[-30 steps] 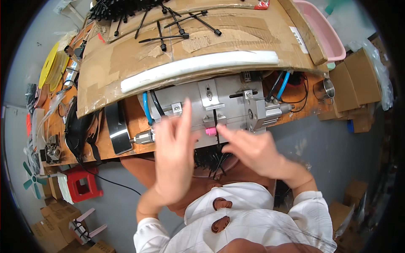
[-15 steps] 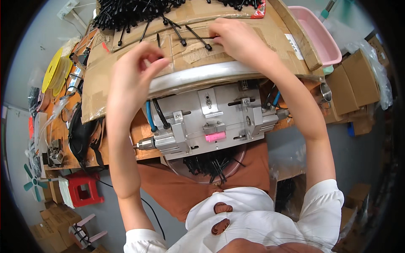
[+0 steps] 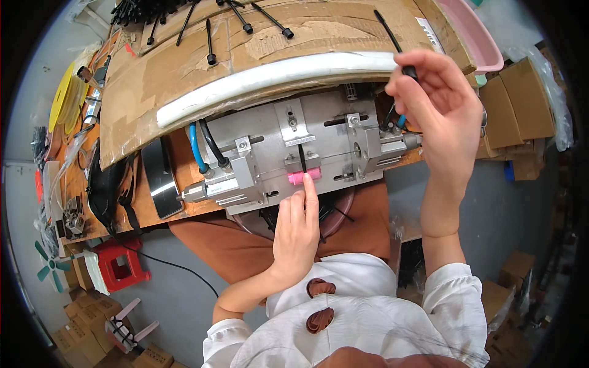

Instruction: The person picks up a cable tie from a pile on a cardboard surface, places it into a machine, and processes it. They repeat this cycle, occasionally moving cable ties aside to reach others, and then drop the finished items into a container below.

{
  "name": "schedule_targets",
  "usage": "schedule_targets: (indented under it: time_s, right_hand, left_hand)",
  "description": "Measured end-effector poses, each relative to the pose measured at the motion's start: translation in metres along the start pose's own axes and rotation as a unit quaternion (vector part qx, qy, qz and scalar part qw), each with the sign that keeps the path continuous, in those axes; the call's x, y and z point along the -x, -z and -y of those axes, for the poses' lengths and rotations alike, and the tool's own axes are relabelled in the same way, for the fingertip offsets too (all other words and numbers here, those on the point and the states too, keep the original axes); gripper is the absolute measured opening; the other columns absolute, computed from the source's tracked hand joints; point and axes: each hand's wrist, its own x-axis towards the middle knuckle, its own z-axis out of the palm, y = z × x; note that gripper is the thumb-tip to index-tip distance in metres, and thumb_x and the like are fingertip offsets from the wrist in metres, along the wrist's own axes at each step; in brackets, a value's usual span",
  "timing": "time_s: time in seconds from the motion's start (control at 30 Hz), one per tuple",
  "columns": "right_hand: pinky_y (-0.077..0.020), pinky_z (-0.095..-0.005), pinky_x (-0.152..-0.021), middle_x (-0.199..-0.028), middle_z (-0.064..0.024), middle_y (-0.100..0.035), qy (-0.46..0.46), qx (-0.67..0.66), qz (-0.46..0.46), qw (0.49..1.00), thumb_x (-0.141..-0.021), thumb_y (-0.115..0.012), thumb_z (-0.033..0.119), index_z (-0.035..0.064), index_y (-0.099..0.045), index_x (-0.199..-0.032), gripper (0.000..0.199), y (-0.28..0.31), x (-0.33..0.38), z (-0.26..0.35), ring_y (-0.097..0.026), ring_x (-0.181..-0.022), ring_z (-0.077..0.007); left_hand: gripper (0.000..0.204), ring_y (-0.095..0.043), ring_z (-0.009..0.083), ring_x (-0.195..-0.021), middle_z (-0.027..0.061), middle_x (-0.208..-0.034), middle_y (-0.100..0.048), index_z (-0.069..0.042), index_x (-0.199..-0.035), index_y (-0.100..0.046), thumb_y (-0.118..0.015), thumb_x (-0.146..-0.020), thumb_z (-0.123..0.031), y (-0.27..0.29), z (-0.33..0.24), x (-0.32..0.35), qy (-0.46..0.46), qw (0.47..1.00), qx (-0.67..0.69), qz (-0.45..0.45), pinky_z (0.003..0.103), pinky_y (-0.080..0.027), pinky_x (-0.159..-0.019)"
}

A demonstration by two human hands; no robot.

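My left hand (image 3: 294, 228) presses its outstretched index finger on the pink block (image 3: 297, 178) at the near edge of a metal fixture (image 3: 334, 138). A thin black rod (image 3: 302, 161) lies in the fixture, reaching from the middle bracket (image 3: 294, 126) to that fingertip. Up at the right, my right hand (image 3: 442, 101) pinches another black rod (image 3: 388, 32) by its thick knobbed end, the thin shaft pointing up and away. Several more such rods (image 3: 210, 43) lie loose on the cardboard (image 3: 257, 52) beyond the fixture.
A white padded strip (image 3: 276, 73) edges the cardboard. Metal cylinders with blue (image 3: 197, 147) and black hoses flank the fixture. A dark phone-like slab (image 3: 162, 178) lies at left on the wooden table. A bowl of black rods (image 3: 343, 214) rests on my lap; a pink tub (image 3: 472, 37) stands far right.
My left hand has come down from the cardboard to the pink block. My right hand has moved right, lifting a black rod. A rod now lies in the fixture, and the dark slab has become visible.
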Motion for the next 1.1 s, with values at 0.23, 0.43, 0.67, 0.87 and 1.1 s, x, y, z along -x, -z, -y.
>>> schedule_targets:
  time_s: [0.23, 0.43, 0.67, 0.87, 1.1]
  right_hand:
    - [-0.0499, -0.0235, -0.067, -0.092, -0.0068, -0.066, 0.073, 0.113, -0.036, 0.99, -0.075, -0.068, -0.01, -0.0005, -0.066, -0.096, 0.023, 0.0, 0.039, -0.015, -0.062, -0.081, -0.0123]
    - [-0.0443, -0.0321, -0.047, -0.069, -0.0097, -0.057, 0.164, 0.252, 0.097, 0.949, -0.066, -0.071, -0.009, -0.0054, -0.055, -0.125, 0.061, -0.026, 0.115, -0.059, -0.052, -0.052, -0.019]
    - [-0.0435, -0.0322, -0.047, -0.061, -0.0067, -0.054, 0.123, 0.258, 0.17, 0.943, -0.072, -0.071, -0.001, -0.0015, -0.047, -0.135, 0.067, -0.06, 0.132, -0.084, -0.054, -0.051, -0.0182]
    - [-0.0497, -0.0318, -0.054, -0.077, -0.0102, -0.067, 0.067, 0.291, 0.226, 0.927, -0.07, -0.077, 0.008, 0.0005, -0.053, -0.13, 0.065, -0.049, 0.116, -0.062, -0.064, -0.062, -0.0226]
    - [-0.0423, -0.0285, -0.047, -0.072, -0.0068, -0.065, 0.23, 0.492, 0.023, 0.839, -0.084, -0.069, 0.025, 0.0002, -0.06, -0.105, 0.034, -0.065, -0.058, -0.029, -0.058, -0.056, -0.0157]
  left_hand:
    - [0.068, -0.05, 0.0249, -0.085, 0.0128, -0.098, -0.05, 0.011, -0.136, -0.037, -0.057, -0.07, 0.01, 0.005, 0.001, -0.003, -0.007, 1.0, -0.004, 0.016, 0.032, -0.047, -0.076]
    - [0.062, -0.049, 0.0275, -0.09, 0.0109, -0.091, -0.052, -0.002, -0.137, -0.045, -0.061, -0.077, 0.008, 0.055, 0.024, -0.043, -0.013, 0.997, 0.075, 0.002, 0.037, -0.044, -0.078]
    - [0.026, -0.054, 0.0186, -0.073, 0.0061, -0.082, -0.059, -0.004, -0.104, -0.065, -0.066, -0.079, 0.0, 0.104, 0.13, -0.18, 0.05, 0.993, 0.024, -0.102, 0.03, -0.046, -0.069]
    - [0.018, -0.055, 0.0208, -0.068, 0.0102, -0.08, -0.059, -0.002, -0.096, -0.063, -0.065, -0.078, 0.001, 0.103, 0.111, -0.152, 0.037, 0.991, 0.058, -0.119, 0.031, -0.046, -0.066]
    - [0.071, -0.051, 0.0239, -0.081, 0.0111, -0.09, -0.056, 0.002, -0.136, -0.047, -0.065, -0.068, 0.011, 0.056, 0.021, -0.013, 0.02, 0.992, 0.1, -0.08, 0.034, -0.046, -0.074]
